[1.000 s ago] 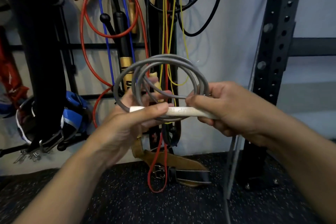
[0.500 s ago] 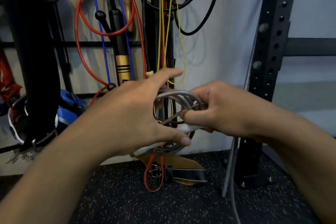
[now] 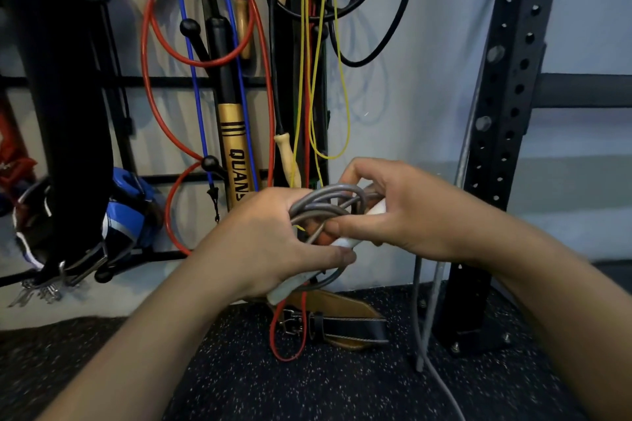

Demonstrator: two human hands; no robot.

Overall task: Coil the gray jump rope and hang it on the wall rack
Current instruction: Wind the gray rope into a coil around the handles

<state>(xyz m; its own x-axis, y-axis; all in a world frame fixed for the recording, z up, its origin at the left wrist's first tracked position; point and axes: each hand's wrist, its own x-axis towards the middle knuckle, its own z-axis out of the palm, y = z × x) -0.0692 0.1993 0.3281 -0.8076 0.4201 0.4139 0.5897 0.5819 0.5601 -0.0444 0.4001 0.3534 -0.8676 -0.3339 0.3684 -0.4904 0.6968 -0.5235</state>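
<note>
Several loops of the gray jump rope (image 3: 328, 202) bunched at centre frame, squeezed into a tight, uneven bundle around a white handle (image 3: 342, 242) lying on a slant through it. Judged the wrapping or tidying step, hanging not yet begun. Could spring apart if either grip slackens, stiff cord wanting to uncoil. Loose gray tail (image 3: 419, 311) dropping from under the right wrist to the speckled floor (image 3: 212, 369) at lower right, near the black upright (image 3: 492, 147): likely to drag, snag there, or pull loops out when the bundle is lifted. Could also tangle with the red rope (image 3: 150, 79) and yellow cord (image 3: 343, 85) hanging just behind, on the way up to the wall rack (image 3: 178, 81) at upper left.

Left hand (image 3: 263, 236) closed around the lower left of the coil, thumb pressed onto the handle. Right hand (image 3: 407, 212) curled over the upper right of the bundle, thumb tip against the handle, fingers (image 3: 355, 171) arched over the top loops. Both narrow, both holding the rope, nearly touching each other across it. Leather belt (image 3: 345, 321) on the floor directly below.
</note>
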